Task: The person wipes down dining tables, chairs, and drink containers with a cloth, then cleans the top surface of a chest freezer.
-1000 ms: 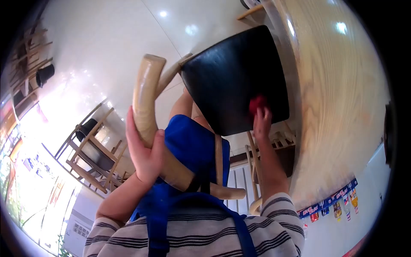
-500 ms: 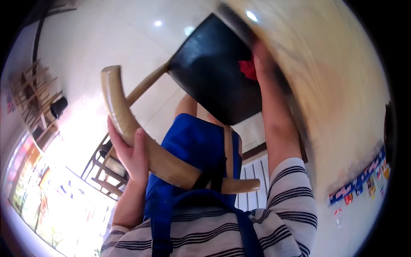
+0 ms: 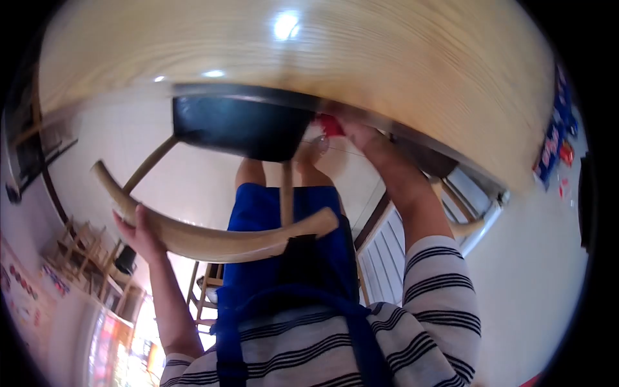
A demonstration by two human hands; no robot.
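A wooden chair has a curved pale backrest (image 3: 213, 242) and a black seat (image 3: 242, 129), which lies partly beneath the table edge. My left hand (image 3: 140, 235) is closed around the backrest near its left end, thumb on top. Close to the seat's right side, my right hand (image 3: 356, 134) grips a red cloth (image 3: 331, 125). Its fingers are blurred and partly hidden by the table edge. Between me and the backrest hangs my blue apron (image 3: 258, 206).
The wooden table (image 3: 387, 64) spans the top of the view. Another chair (image 3: 465, 222) stands to the right, by a white slatted panel (image 3: 382, 258). Stacked chairs (image 3: 84, 251) are at the far left. Colourful packets (image 3: 551, 148) appear at the far right.
My view has turned, so the table now spans the top. The chair seat has gone partly under the table edge. The red cloth has moved from over the seat to beside it.
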